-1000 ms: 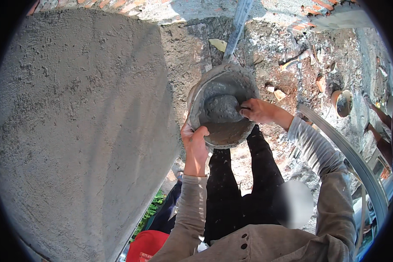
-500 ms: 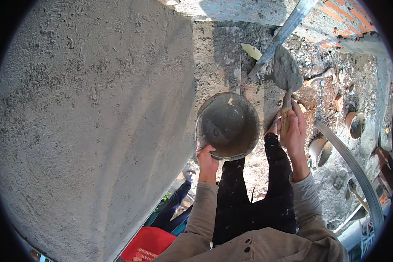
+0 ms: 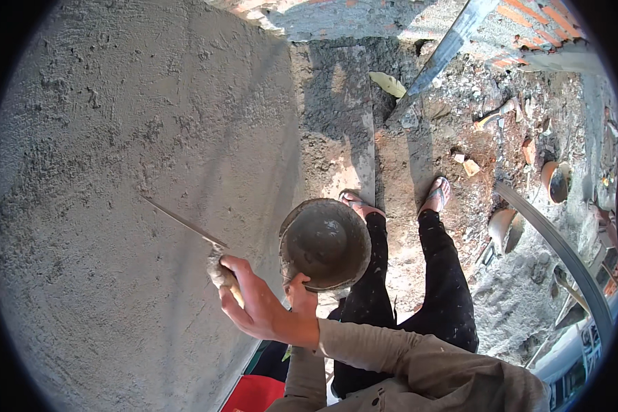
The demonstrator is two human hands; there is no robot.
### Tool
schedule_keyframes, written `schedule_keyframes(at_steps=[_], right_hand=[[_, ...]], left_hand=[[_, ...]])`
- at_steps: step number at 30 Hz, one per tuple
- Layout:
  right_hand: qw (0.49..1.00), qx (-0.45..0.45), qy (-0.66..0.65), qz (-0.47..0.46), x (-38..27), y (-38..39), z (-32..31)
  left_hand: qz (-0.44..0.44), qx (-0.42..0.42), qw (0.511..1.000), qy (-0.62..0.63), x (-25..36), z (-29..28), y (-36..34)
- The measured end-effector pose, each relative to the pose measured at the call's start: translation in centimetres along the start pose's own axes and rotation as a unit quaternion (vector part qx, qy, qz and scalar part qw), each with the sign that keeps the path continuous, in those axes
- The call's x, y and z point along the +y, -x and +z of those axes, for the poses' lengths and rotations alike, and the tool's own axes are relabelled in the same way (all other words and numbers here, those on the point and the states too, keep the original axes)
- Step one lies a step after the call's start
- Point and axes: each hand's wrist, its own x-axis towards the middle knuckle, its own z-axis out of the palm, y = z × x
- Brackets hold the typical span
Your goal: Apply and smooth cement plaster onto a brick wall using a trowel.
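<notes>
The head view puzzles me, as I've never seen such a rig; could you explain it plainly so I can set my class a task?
There is no machine here: a person works with two bare hands. A wide fisheye camera, the left of a pair worn on the head, looks down, so straight edges bend near the rim.

The left hand holds the edge of a round bucket with wet grey mix inside. The right hand crosses over the left arm, gripping a trowel seen edge-on before a plastered grey surface; whether its blade touches, I cannot tell.

On the rubble-strewn ground are a yellowish leaf-shaped piece and a tool with a yellow-and-dark handle.
</notes>
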Motion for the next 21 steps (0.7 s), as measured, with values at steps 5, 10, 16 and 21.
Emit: schedule_keyframes(at_steps=[5,10,16,21], right_hand=[[0.913,-0.116,0.354,0.168,-3.2,3.1,-20.4],[0.69,-0.238,0.673,0.121,-4.5,0.5,-30.8],[0.686,-0.243,0.678,0.099,-4.6,-1.4,-36.6],[0.795,-0.196,0.371,0.439,-8.4,-2.6,-38.8]], left_hand=[[0.022,-0.137,0.986,0.096,0.9,8.0,5.4],[0.116,-0.226,0.967,0.003,2.3,13.0,9.9],[0.182,-0.354,0.917,-0.021,2.1,22.8,15.5],[0.118,-0.375,0.92,-0.001,2.3,24.6,16.1]])
